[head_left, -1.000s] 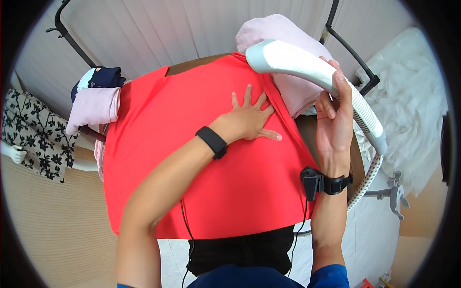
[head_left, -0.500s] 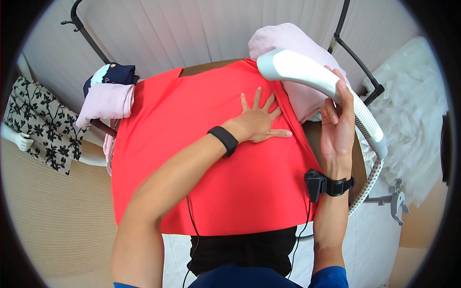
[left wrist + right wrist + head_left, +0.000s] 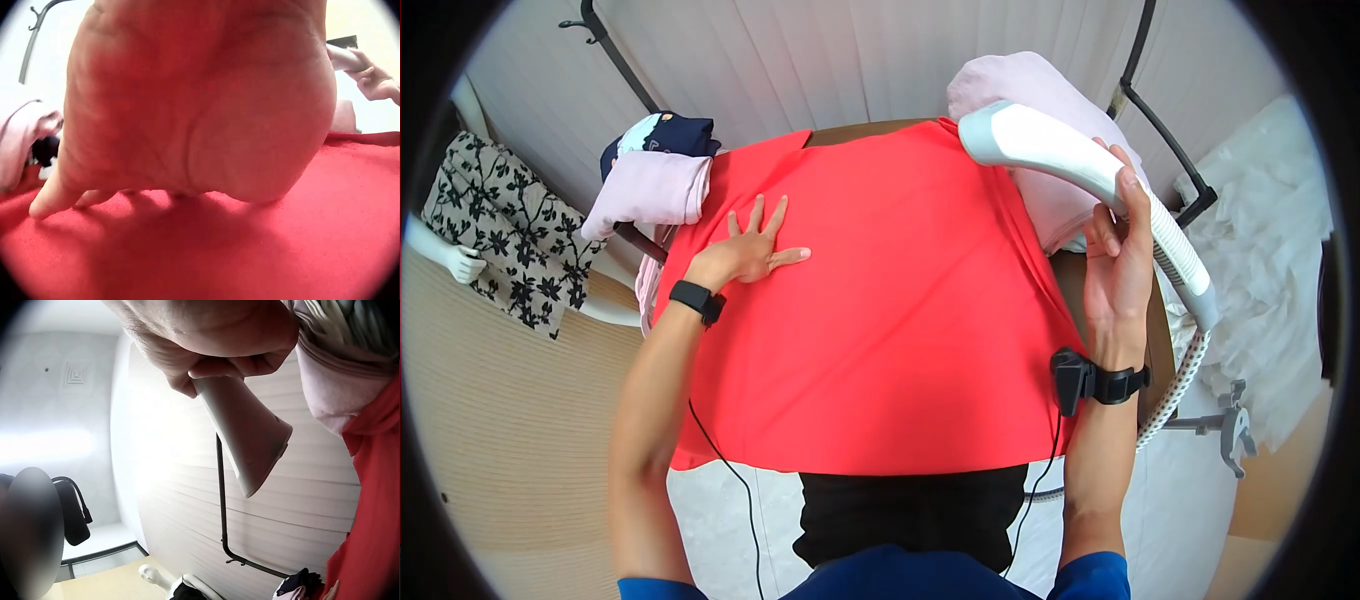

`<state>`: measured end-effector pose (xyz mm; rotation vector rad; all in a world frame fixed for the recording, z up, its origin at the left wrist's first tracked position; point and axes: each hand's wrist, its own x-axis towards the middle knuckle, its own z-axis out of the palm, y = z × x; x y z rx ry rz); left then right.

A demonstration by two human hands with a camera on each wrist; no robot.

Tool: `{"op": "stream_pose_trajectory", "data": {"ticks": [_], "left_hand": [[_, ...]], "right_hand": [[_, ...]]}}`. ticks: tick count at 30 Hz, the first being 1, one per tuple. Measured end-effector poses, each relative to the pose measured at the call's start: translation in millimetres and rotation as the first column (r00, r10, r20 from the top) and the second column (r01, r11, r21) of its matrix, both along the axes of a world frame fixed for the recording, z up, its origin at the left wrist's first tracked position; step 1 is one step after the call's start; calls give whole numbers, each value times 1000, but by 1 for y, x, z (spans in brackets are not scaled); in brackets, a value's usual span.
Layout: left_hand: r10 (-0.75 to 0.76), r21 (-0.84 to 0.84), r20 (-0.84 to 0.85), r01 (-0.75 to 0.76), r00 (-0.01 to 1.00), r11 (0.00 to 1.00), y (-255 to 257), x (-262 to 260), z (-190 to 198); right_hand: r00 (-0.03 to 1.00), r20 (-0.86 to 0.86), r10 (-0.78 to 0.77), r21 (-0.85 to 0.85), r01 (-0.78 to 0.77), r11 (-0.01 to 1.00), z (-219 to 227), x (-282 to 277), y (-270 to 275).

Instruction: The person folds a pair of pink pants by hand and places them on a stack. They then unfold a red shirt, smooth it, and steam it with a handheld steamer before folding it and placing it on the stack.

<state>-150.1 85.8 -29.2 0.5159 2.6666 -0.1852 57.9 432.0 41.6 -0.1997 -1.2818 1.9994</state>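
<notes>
Red cloth covers most of the board in the head view. My left hand lies on its left part with the fingers spread; in the left wrist view the palm is over the red cloth, fingertips touching it. At the right, my right hand grips the white steamer by its handle, its grey head held above the cloth's upper right corner. The right wrist view has the fingers of my right hand curled round the steamer.
Folded pink cloth and a navy bundle lie at the upper left. A large pink bundle is behind the steamer. The ribbed hose hangs at the right, near a grey clamp. A mannequin in a floral skirt stands left.
My left hand has moved across the red cloth from right of centre to its left part. My right hand still holds the steamer over the upper right corner. The head view has shifted slightly.
</notes>
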Motion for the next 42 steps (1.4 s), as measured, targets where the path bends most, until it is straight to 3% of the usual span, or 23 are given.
{"op": "stream_pose_trajectory", "data": {"ticks": [4, 13, 15, 16, 18, 22, 24, 28, 29, 31, 33, 35, 36, 37, 40, 42], "left_hand": [[115, 59, -30, -113, 993, 992, -21, -4, -15], [50, 87, 31, -52, 998, 995, -25, 13, 17], [-27, 286, 86, 1, 996, 958, -31, 27, 41], [-11, 287, 88, -14, 996, 958, -37, 31, 48], [-9, 465, 170, -72, 985, 882, -54, 34, 58], [113, 482, 156, -176, 981, 858, -87, 37, 50], [116, 645, 50, -121, 992, 754, -103, 30, 34], [173, 654, 35, -154, 984, 740, -118, 34, 26], [145, 653, -6, -106, 989, 750, -123, 33, 22], [113, 653, -40, -59, 993, 755, -127, 29, 20], [132, 589, 32, -126, 991, 798, -125, 26, 25], [171, 603, 69, -178, 983, 777, -122, 27, 23], [208, 609, 104, -228, 973, 760, -121, 27, 22], [201, 614, 105, -223, 974, 757, -120, 27, 21], [232, 628, 144, -270, 962, 730, -114, 28, 13], [238, 628, -4, -183, 971, 756, -111, 25, 6]], "right_hand": [[1000, 4, 27, 20, -27, 999, -5, -1, 1], [997, 73, 36, 34, -38, 999, -10, -4, -2], [996, 92, 8, 46, -12, 999, -10, -5, -3], [995, 99, 10, 34, -13, 999, -11, -6, -5], [994, 110, 21, 51, -26, 998, -14, -6, -4], [990, 141, 23, 75, -33, 997, -16, -7, -5], [981, 180, 80, 146, -107, 984, -21, -3, 7], [960, 280, -6, 173, -44, 984, -22, -4, -4], [960, 279, 3, 174, -53, 983, -24, -5, -4], [926, 376, 14, 297, -135, 945, -30, -1, 3], [920, 392, 14, 323, -152, 934, -31, 1, -7], [882, 394, 259, 282, -385, 879, -38, -2, -11], [872, 386, 302, 321, -434, 842, -30, -5, -33], [826, 503, 254, 375, -474, 797, -20, -4, -43], [761, 537, 363, 404, -610, 682, -7, -16, -90], [692, 577, 434, 358, -692, 626, -3, -25, -115]]}}
